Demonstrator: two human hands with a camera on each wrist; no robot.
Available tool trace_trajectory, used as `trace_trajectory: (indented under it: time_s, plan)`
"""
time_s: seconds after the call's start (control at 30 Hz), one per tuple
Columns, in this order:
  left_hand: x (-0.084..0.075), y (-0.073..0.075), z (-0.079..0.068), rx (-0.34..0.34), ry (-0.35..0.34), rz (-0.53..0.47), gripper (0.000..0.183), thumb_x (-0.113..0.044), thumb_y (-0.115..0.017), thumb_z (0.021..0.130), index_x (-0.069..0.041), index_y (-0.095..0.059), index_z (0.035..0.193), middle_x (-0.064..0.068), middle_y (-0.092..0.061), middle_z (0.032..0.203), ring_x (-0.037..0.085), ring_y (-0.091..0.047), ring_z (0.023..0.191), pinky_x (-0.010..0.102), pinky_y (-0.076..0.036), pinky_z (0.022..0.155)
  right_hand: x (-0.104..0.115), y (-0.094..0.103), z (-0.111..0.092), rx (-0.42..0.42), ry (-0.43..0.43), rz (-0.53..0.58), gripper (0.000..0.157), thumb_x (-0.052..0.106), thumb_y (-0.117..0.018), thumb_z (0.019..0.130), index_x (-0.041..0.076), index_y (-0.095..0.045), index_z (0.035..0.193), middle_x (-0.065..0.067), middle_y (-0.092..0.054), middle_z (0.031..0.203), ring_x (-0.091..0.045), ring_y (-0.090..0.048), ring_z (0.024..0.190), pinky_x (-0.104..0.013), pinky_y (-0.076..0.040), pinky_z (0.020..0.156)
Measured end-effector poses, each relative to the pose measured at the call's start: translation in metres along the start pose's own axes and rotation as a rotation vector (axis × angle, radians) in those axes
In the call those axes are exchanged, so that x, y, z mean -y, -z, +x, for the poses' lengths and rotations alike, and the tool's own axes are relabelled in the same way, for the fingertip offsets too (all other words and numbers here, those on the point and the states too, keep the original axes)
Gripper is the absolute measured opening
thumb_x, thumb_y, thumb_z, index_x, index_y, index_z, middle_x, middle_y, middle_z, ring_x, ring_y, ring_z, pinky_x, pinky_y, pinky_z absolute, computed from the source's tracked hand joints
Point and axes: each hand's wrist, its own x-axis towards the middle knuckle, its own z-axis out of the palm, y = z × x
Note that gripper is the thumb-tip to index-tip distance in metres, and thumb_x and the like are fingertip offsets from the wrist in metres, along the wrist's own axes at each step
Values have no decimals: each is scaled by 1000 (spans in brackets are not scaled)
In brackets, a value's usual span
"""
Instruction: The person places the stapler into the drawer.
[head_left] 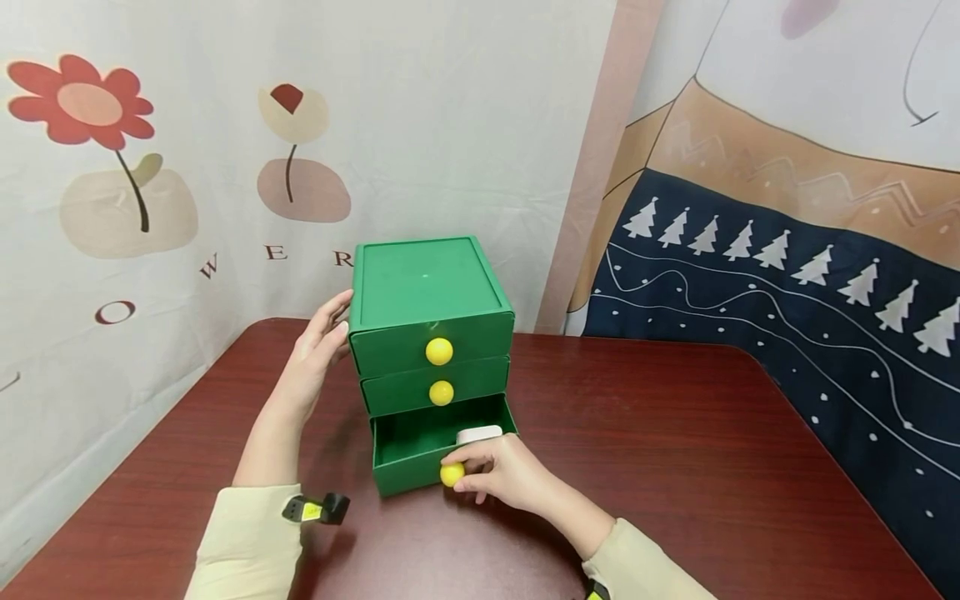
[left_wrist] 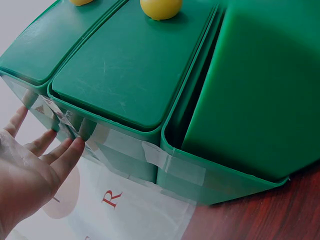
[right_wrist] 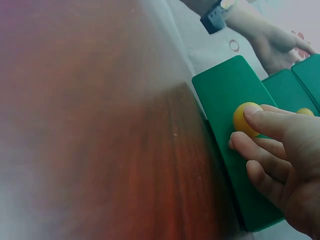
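A green chest of drawers (head_left: 431, 283) with three drawers stands on the table. Its bottom drawer (head_left: 405, 475) is pulled out, while the upper two are closed. My right hand (head_left: 510, 475) pinches the yellow round knob (right_wrist: 245, 119) of that bottom drawer between thumb and fingers. Inside the drawer, at its right, lies a white object with rounded corners (head_left: 478, 434), partly hidden by the drawer front and my hand. My left hand (left_wrist: 35, 165) rests its fingertips against the chest's left side, which has clear tape on it, with fingers spread and nearly straight.
The dark red wooden table (head_left: 637, 450) extends to both sides of the chest. Behind it hangs a pale cloth (head_left: 450, 125) printed with flowers and letters. At the right hangs a dark blue cloth (head_left: 712, 283) with white trees. A small camera (head_left: 322, 508) is strapped to the left wrist.
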Motion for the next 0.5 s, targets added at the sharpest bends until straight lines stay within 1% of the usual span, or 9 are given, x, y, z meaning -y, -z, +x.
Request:
trace_trajectory:
  time_s: [0.13,0.3,0.5]
  plan:
    - [2,0,0,4,-3,5,51,-25,-39,105,-12,-26,152,10,-26,151,19,-28,135,25,-36,96,-3,0,11,-31,-21,-9,25,9,-76,82,12,-74,106,3,-69,77,-17,-61,50,-28,-49,47]
    - [2,0,0,2,-1,8,51,-25,-39,105,-12,-26,152,10,-27,151,20,-28,135,26,-36,96,-10,1,25,-63,-7,-36,25,10,-76,82,12,-74,107,4,-69,79,-15,-61,50,-27,-50,48]
    - [2,1,0,-2,4,12,51,-26,-39,105,-13,-27,152,9,-27,151,19,-29,135,28,-35,97,-13,2,35,-106,-5,-34,26,5,-75,82,8,-73,108,-2,-70,82,-18,-60,51,-29,-51,51]
